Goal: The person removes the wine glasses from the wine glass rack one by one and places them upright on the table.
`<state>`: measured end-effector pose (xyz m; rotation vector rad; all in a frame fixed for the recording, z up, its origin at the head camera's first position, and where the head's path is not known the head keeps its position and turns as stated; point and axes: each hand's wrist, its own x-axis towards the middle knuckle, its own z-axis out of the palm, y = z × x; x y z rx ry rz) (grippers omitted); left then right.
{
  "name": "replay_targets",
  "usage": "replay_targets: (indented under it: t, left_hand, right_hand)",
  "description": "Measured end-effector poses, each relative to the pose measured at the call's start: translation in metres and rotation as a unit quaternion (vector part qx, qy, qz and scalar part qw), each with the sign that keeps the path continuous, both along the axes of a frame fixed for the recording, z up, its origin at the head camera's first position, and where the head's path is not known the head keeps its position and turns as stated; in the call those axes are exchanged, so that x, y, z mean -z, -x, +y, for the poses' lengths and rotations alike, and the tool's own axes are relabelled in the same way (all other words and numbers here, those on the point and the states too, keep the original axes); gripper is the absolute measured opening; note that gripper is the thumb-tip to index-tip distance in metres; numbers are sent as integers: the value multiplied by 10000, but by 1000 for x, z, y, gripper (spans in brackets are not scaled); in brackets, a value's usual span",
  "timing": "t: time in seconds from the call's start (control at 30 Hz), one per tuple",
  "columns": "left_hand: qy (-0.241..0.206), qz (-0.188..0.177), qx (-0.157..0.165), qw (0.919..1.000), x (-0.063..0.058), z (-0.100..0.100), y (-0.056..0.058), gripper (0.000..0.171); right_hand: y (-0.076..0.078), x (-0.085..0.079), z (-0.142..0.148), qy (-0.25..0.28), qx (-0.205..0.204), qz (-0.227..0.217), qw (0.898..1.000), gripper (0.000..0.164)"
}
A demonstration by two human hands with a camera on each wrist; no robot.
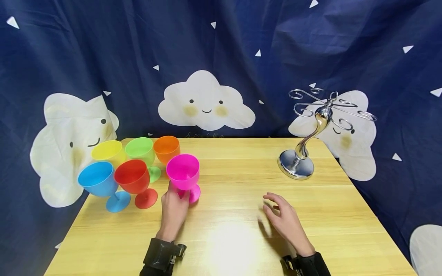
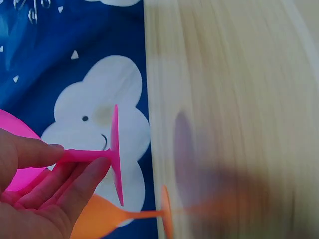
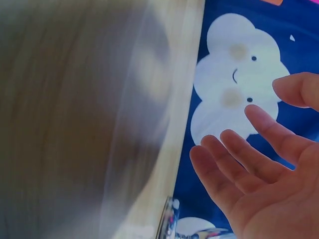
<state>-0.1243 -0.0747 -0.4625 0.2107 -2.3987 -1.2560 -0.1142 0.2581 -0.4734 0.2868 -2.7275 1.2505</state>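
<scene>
Thumb and fingers of my left hand (image 1: 174, 211) pinch the stem of a pink plastic goblet (image 1: 183, 171). It is upright, and the left wrist view shows its foot (image 2: 117, 164) lifted off the wooden table. An orange goblet (image 1: 166, 148) stands just behind it, partly covered by its bowl in the head view. Left of my hand is a red goblet (image 1: 132, 177). My right hand (image 1: 284, 222) hovers over the table on the right, fingers relaxed and parted, holding nothing.
Blue (image 1: 98, 180), yellow (image 1: 108, 151) and green (image 1: 141, 149) goblets stand at the table's left side. A shiny metal stand (image 1: 321, 119) with curled wire arms is at the back right. Behind the wooden table (image 1: 238, 172) hangs a dark blue curtain (image 1: 241, 34) with smiling clouds.
</scene>
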Motion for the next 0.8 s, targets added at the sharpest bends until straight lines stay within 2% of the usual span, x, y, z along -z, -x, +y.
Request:
replay_targets:
  t: [0.27, 0.5, 0.63, 0.8]
  left_hand:
    - [-33, -417, -188, 9989, 8, -23, 7, 39]
    - [-106, -766, -250, 9967, 18, -38, 12, 35]
    - [-153, -737, -301, 9967, 23, -44, 13, 38]
    - [56, -489, -373, 9981, 47, -57, 23, 42]
  right_hand:
    - [-6, -4, 9, -228, 99, 99, 9996, 34]
    - [-11, -3, 15, -372, 218, 13, 9991, 35]
    - [-13, -4, 17, -371, 233, -33, 9990, 35]
    - [-14, -5, 19, -382, 230, -34, 9990, 33]
